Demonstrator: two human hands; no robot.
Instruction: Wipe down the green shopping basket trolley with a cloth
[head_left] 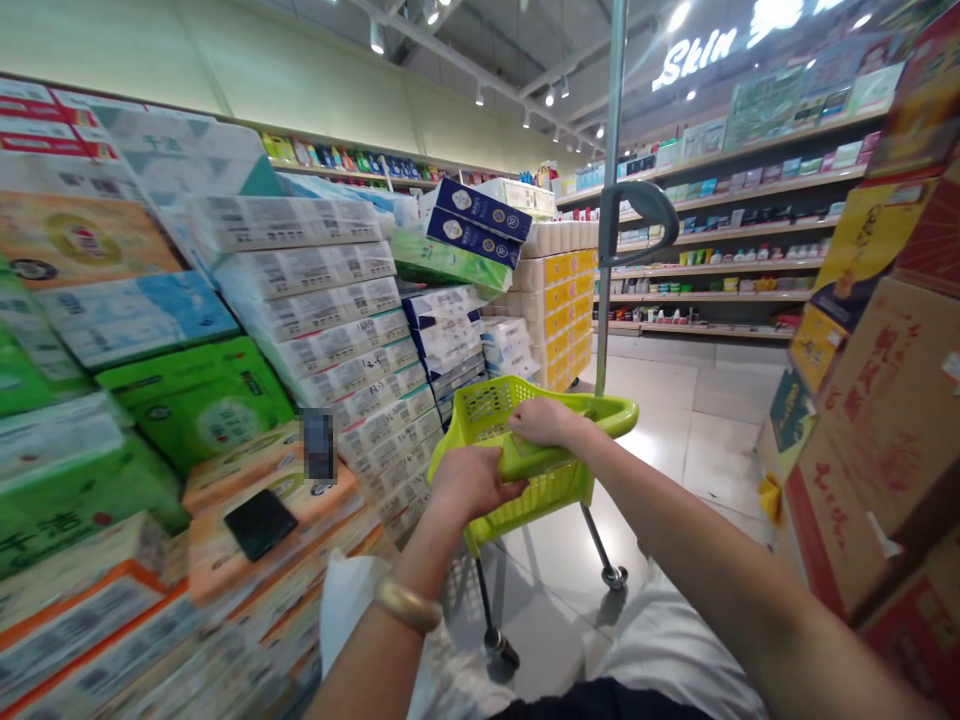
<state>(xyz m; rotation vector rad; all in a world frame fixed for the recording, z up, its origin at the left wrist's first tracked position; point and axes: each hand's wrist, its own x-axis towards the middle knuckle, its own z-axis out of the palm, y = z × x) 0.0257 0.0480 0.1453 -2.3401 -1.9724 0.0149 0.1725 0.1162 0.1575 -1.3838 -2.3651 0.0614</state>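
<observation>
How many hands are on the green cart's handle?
2: the left hand at the left end of the handle, the right hand farther right. None appears hidden.

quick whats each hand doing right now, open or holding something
Left hand: closed, holding the yellow-green cart handle.
Right hand: closed, holding the same handle.
</observation>
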